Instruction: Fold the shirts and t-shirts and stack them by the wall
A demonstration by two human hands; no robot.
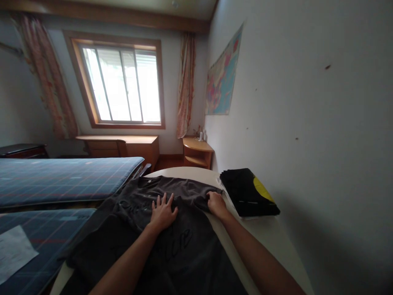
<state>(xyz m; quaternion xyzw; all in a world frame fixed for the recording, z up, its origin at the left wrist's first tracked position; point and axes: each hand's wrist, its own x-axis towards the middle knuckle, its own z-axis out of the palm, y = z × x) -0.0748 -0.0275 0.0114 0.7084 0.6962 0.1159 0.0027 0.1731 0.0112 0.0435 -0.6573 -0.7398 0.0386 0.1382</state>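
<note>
A dark grey T-shirt point(172, 250) with faint lettering lies spread over a white table point(276, 241). My left hand point(162, 212) rests flat on the shirt's chest, fingers spread. Over at the shirt's right side, my right hand point(216, 204) is closed on the cloth near the sleeve. Just beyond my right hand, a folded black garment point(245, 192) with a yellow patch sits on the table against the wall.
A bed with a blue plaid cover point(61, 176) runs along the left, with a white paper point(15, 252) on its near part. A wooden desk point(123, 145) stands under the window, and a small wooden shelf point(196, 153) fills the corner. A map point(222, 78) hangs on the right wall.
</note>
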